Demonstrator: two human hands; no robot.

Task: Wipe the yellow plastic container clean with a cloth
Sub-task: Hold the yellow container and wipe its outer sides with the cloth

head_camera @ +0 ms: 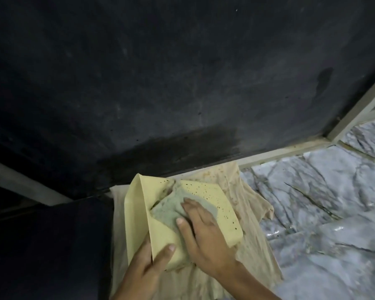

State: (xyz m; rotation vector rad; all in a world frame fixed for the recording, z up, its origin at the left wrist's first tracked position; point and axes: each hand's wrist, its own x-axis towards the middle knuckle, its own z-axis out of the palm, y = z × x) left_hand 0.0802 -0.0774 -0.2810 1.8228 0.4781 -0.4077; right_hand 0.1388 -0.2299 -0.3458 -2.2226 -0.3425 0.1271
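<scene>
The yellow plastic container [217, 204] lies tilted on a beige sheet, its inner face spotted with dark specks. My left hand [147, 265] grips the container's near edge, thumb on the inside. My right hand [204, 237] presses a grey-green cloth [169, 210] flat against the container's inside, fingers spread over the cloth. The cloth covers the container's middle; the far corner behind it is partly hidden.
A stained beige sheet [251, 241] is spread under the container. A dark wall [182, 83] with a pale ledge [279, 151] rises just behind. Grey marble-patterned tiles [325, 202] spread to the right. A dark block [52, 245] stands at the left.
</scene>
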